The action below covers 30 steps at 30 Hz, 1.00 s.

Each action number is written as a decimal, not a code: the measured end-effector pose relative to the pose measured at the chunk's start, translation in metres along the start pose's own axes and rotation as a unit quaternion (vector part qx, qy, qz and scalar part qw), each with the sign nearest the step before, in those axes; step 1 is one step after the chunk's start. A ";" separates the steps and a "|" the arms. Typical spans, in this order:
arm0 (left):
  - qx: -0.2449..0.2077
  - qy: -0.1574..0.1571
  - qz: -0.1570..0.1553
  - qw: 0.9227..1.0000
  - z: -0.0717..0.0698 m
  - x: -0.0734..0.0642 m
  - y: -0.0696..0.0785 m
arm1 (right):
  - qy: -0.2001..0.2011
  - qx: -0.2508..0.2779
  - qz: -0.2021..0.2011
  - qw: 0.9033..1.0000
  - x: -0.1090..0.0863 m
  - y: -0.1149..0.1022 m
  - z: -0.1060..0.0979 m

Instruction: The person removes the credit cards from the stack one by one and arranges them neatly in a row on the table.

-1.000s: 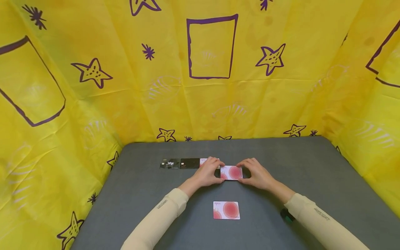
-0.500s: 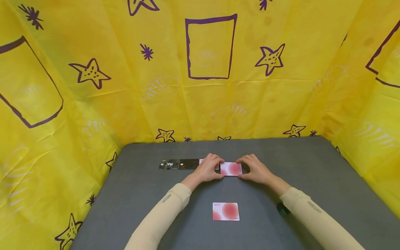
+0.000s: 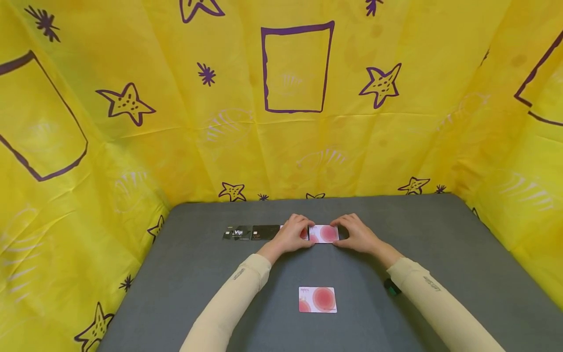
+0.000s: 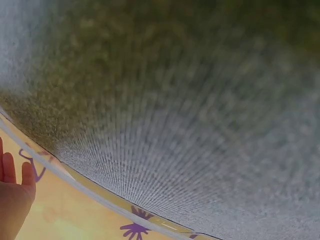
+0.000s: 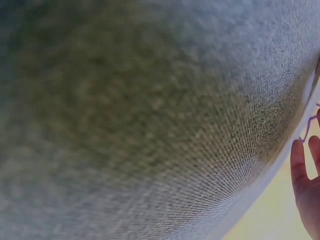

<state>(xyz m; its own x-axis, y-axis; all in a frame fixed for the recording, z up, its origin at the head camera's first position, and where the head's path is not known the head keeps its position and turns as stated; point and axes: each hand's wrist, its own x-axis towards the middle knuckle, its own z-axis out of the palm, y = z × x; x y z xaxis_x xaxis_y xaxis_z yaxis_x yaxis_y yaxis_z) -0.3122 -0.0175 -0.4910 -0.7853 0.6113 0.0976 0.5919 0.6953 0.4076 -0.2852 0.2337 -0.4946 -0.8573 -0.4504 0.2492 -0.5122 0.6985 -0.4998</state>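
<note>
Your left hand [image 3: 292, 234] and right hand [image 3: 357, 234] pinch the pink-circled card [image 3: 323, 234] by opposite ends, just right of the partly hidden card [image 3: 304, 233], so light, even pressure should help square it with the black card [image 3: 265, 232] farther left.

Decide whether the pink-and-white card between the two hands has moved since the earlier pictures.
Yes: the held card has moved farther back, now nearly level with the plain black VIP card.
</note>
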 end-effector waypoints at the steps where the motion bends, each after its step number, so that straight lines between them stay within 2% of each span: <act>1: 0.000 -0.001 -0.001 1.000 0.000 0.001 0.000 | -0.001 0.001 0.001 1.000 0.001 0.000 0.000; 16: -0.046 -0.062 -0.024 0.997 -0.006 0.008 -0.003 | -0.044 0.028 0.022 0.998 0.007 0.005 -0.002; 30: -0.065 -0.068 -0.043 0.995 -0.008 0.007 -0.002 | -0.076 0.030 0.040 0.996 0.012 0.010 -0.002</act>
<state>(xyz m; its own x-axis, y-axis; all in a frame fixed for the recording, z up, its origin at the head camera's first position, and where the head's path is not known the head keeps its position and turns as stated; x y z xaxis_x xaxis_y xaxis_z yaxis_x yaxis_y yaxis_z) -0.3205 -0.0176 -0.4838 -0.7951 0.6032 -0.0630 0.4881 0.6981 0.5238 -0.3006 0.2359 -0.4952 -0.8758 -0.4759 0.0807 -0.4340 0.7030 -0.5635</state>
